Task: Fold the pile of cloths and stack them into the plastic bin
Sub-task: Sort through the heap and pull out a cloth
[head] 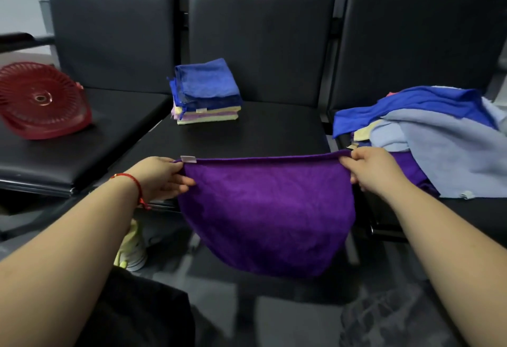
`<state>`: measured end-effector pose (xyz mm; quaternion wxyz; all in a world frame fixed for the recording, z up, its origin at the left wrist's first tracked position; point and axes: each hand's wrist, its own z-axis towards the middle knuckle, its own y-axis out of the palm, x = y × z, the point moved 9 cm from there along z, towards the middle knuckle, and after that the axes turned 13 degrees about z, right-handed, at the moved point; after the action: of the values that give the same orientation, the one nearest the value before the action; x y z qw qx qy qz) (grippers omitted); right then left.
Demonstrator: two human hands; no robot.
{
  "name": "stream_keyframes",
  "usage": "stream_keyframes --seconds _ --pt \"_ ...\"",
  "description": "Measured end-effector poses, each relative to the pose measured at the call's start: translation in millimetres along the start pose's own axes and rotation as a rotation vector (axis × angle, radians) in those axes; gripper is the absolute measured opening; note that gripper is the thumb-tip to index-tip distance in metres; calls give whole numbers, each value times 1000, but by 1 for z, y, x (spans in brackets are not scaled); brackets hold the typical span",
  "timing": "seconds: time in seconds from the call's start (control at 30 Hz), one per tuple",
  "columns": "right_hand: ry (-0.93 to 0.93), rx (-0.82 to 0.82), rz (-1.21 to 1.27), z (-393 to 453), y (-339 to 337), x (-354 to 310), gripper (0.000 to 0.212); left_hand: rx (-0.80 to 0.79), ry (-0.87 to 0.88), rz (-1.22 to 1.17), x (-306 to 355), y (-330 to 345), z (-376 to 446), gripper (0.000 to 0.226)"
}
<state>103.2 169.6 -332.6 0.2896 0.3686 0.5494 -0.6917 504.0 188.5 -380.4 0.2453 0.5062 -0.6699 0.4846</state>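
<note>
Purple cloth [267,209] hangs in the air between the two hands, stretched along its top edge in front of the middle seat [247,132] of a row of black chairs, its lower part sagging in a rounded belly below seat level. The left hand [162,176] pinches the top-left corner, just beside the white tag [188,159], fingers [182,180] curled onto the fabric. The right hand [370,166] pinches the top-right corner in the same way.

Several risks seem likely from here. Each grip takes only a small bite of corner, so a quick tug to flatten the cloth could pull one corner free and drop that side toward the floor. The sagging belly may fold unevenly if the corners are brought together without first squaring the hem. The right hand works just beside the unfolded pile [428,132] on the right seat, and a purple piece under that pile lies near the held corner; snagging it could drag loose cloths off the edge. The folded stack [205,91] at the back of the middle seat already leans a little, so a careless placement could topple it. The red plastic bin [41,99] lies tipped on its side on the left seat, well apart, and would need righting before stacking.
</note>
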Motion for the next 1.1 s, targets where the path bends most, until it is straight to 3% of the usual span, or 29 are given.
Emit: stream_keyframes --seconds 0.07,0.13,0.23,0.43,0.57,0.67,0.77,0.8,0.97,1.1 --pt "82 -19 94 -3 8 1 28 -49 0 -182 3 2 -4 17" --pt "233 -57 370 -12 22 3 17 -83 20 -325 6 3 -5 21" --pt "404 -111 698 -21 43 1 44 -101 45 -450 13 6 -4 26" --pt "553 -128 812 -7 77 5 46 -9 -10 -460 13 16 13 29" --pt "545 -43 921 14 88 5 45 60 -8 -570 21 24 20 18" --pt "478 -6 1125 29 93 -3 43 29 208 -740 55 30 19 26" --pt "355 16 1313 45 87 -19 45 -5 430 -996 86 14 13 9" --pt "318 29 1343 49 83 -23 45 -7 468 -1044 88 8 14 13" --pt "374 4 1387 45 84 -10 30 84 305 -927 58 1 30 24" --pt "397 -17 1450 33 67 -10 22 69 272 -858 57 -2 15 37"
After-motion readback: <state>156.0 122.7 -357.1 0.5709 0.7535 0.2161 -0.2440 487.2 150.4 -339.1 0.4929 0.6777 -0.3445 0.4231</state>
